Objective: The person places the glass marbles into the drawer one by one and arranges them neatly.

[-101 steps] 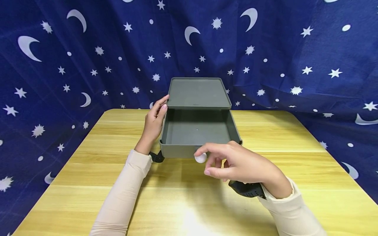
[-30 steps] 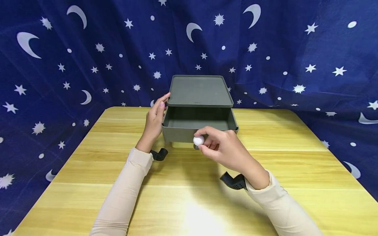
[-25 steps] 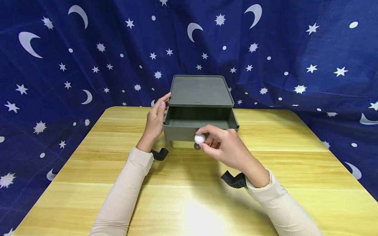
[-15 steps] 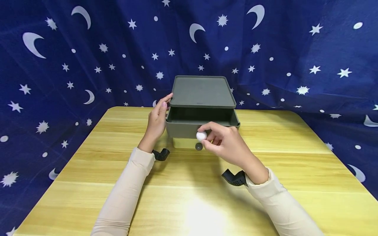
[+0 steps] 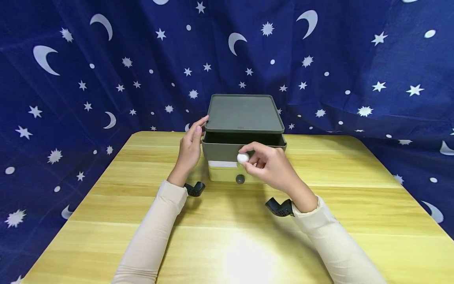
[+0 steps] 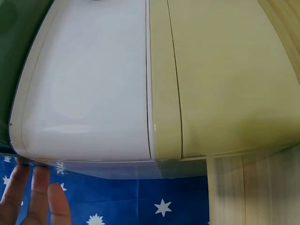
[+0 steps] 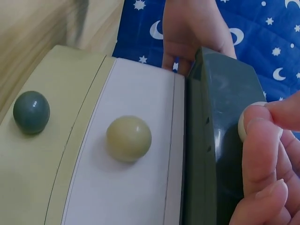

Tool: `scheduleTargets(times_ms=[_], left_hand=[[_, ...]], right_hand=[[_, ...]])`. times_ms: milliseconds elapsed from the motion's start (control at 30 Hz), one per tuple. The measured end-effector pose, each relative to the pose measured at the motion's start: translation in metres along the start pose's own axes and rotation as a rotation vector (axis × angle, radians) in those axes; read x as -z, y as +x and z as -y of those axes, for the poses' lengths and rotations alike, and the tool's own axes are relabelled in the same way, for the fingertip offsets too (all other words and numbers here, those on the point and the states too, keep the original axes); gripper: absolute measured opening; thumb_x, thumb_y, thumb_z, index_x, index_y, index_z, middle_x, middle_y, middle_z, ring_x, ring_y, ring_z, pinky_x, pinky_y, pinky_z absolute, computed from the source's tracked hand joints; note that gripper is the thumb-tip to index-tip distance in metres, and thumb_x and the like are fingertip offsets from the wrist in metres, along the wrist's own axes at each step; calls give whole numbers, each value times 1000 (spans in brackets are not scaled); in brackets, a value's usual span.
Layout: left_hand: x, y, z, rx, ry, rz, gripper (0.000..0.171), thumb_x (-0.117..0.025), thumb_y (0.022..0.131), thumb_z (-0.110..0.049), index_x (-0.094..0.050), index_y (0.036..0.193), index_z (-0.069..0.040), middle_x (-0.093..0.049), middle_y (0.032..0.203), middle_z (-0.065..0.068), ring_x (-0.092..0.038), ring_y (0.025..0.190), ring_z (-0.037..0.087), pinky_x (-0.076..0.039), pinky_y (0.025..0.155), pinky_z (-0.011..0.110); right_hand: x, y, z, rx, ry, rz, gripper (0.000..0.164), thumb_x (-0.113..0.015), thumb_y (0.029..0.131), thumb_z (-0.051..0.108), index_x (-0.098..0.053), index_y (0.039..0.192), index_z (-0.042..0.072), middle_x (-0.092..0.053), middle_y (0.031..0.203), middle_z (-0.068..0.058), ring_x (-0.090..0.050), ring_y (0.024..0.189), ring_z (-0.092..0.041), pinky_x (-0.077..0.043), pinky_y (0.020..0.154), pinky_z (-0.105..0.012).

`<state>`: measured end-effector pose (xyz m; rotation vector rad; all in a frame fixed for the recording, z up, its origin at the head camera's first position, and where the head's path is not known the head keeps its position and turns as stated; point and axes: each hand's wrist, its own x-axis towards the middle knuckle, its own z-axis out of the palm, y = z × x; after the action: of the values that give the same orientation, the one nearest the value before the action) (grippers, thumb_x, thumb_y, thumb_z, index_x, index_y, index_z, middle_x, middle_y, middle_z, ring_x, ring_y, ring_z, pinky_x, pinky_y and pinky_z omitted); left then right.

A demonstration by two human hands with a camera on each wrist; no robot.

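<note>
A small drawer box stands on the table, with a grey-green lid (image 5: pixel 244 114). Its dark green top drawer (image 5: pixel 220 152) is partly pulled out. On that drawer's front is a round white knob (image 5: pixel 242 158), which my right hand (image 5: pixel 274 170) pinches between thumb and index finger. My left hand (image 5: pixel 189 151) rests against the box's left side, fingers extended towards the lid's edge. Below are a white middle drawer (image 7: pixel 140 93) with a yellowish knob (image 7: pixel 129 139) and a yellow bottom drawer (image 5: pixel 221 174) with a grey knob (image 5: pixel 240 179). Both lower drawers look closed.
The wooden table (image 5: pixel 170 252) extends in front of the box and to both sides. A dark blue curtain (image 5: pixel 149 94) with white moons and stars hangs behind it. Black wrist mounts (image 5: pixel 280 207) hang below both wrists.
The top drawer has slid back into the box, away from me, with my right hand at its knob. The lower drawer fronts have come into view. My left hand stays at the box's side.
</note>
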<state>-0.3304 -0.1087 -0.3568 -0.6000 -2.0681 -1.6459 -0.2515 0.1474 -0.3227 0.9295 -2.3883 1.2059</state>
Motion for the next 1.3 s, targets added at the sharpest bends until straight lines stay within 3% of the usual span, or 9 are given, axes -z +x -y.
scheduleTargets(times_ms=[167,500,867,1300], left_hand=[[1,-1,0,27,-17,8,47,-31,120,-21,-55,159,-8,-56,156,18,-61,132,37,-53,103,54],[-1,-2,1,36,-42,2,47,-31,120,-21,-55,158,-7,-61,152,19,-65,128,36,-53,100,59],[-2,-1,-1,43,-6,5,47,-30,120,-22,-55,158,-9,-59,153,17,-65,126,38,-51,96,46],[-1,-1,0,40,1,0,45,-35,120,-20,-55,158,-8,-59,153,18,-65,126,39,-51,100,59]], right_hand=[[1,6,-7,5,8,5,25,-77,91,-7,-75,115,3,-76,81,-2,-63,62,-11,-50,61,-24],[2,17,-20,-26,19,0,25,-76,93,-5,-75,117,3,-76,79,-3,-64,61,-13,-50,59,-24],[3,24,-24,-62,-3,-9,26,-75,94,-4,-75,119,3,-75,82,-6,-68,68,-17,-51,63,-26],[4,25,-26,-71,6,9,27,-75,97,-2,-74,123,2,-75,85,-8,-68,69,-19,-52,63,-25]])
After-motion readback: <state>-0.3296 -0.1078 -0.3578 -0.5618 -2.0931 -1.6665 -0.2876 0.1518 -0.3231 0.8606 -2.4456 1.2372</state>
